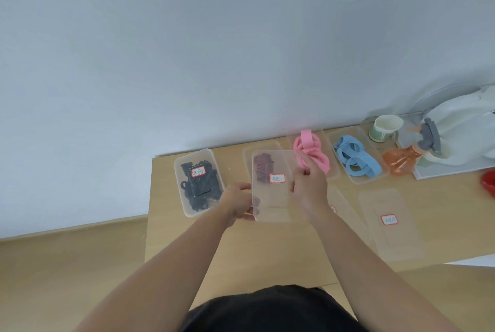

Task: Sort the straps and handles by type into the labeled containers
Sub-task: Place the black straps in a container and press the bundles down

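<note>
Lid of clear rectangular labelled plastic [270, 200] lies lengthwise up-frame at centre, long edges pinched equally by left hand [238, 201] and right hand [310, 187].

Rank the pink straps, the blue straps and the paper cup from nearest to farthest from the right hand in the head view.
1. pink straps, just beyond the right hand.
2. blue straps, farther right.
3. paper cup, far right by the wall.

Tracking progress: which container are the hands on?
The container of dark red pieces, second from left: left hand and right hand hold its labeled lid; the others aren't held.
</note>
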{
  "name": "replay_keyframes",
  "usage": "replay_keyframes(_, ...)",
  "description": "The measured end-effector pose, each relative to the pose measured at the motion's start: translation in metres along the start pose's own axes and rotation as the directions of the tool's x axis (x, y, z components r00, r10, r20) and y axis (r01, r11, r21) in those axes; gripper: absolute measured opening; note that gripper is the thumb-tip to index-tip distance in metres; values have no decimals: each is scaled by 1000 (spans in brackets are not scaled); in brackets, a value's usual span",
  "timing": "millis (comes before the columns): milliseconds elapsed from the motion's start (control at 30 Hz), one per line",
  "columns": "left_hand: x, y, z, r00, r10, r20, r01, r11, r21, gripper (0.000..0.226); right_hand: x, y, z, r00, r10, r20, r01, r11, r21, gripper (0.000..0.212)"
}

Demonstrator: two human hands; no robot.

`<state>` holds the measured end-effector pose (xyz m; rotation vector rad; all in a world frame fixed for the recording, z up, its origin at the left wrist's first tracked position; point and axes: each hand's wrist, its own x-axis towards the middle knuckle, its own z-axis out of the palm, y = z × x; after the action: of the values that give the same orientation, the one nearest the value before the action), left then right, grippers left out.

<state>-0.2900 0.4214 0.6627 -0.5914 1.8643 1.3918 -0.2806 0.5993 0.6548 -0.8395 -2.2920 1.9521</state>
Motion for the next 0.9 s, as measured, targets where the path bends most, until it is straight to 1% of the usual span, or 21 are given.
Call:
replay_keyframes(67, -13, -11, -7, 999, -19, 36, 17, 999, 40, 46, 3, 3, 7, 997, -77, 29, 80, 990, -120, 57)
replay_keyframes(167, -30, -28, -17, 990, -59, 131, 57, 998, 18, 43, 1, 9, 18, 986, -159, 52, 167, 945, -283, 50)
replay_keyframes(200, -34, -33, -18, 987, -69, 142, 68, 998, 14, 41, -1, 12, 22, 983, -177, 53, 184, 927, -326, 49)
replay_keyframes(267, -37, -39, -19, 993, -75, 88, 75, 997, 5, 45, -1, 20, 28, 980, -190, 66, 200, 892, -405, 46)
replay_keyframes(333, -33, -40, -18, 999, -25, -34, 26, 999, 21, 53, -2, 25, 31, 977, -189, 99, 213, 864, -456, 46)
replay_keyframes(400, -29, -36, -16, 987, 71, -141, -55, 992, 112, 57, -1, 27, 27, 973, -186, 139, 231, 847, -479, 58)
replay_keyframes(433, -28, -32, -15, 974, 134, -181, -96, 975, 201, 55, 0, 27, 24, 971, -180, 155, 234, 841, -488, 64)
replay_keyframes(500, -28, -26, -12, 934, 281, -222, -169, 893, 417, 47, 2, 29, 17, 968, -170, 184, 242, 824, -512, 74)
replay_keyframes(533, -29, -23, -10, 912, 352, -209, -205, 835, 510, 48, 2, 29, 14, 965, -169, 200, 251, 810, -530, 77)
replay_keyframes(600, -29, -20, -6, 881, 457, -121, -281, 713, 643, 60, 0, 32, 12, 956, -182, 228, 284, 761, -583, 77)
replay_keyframes(633, -29, -18, -5, 875, 479, -64, -304, 650, 697, 68, -1, 33, 12, 954, -185, 237, 294, 736, -609, 77)
replay_keyframes(700, -26, -14, -4, 875, 481, 56, -336, 520, 785, 89, 0, 35, 12, 948, -181, 263, 313, 687, -656, 76)
replay_keyframes(767, -23, -10, -3, 885, 441, 148, -343, 405, 847, 113, 0, 34, 14, 924, -210, 319, 379, 608, -698, 75)
replay_keyframes(833, -20, -5, -2, 900, 398, 175, -315, 320, 894, 133, 0, 31, 16, 902, -243, 357, 432, 536, -726, 72)
replay_keyframes(900, -19, 0, 0, 913, 374, 163, -274, 267, 924, 141, -2, 27, 21, 891, -263, 370, 454, 497, -740, 69)
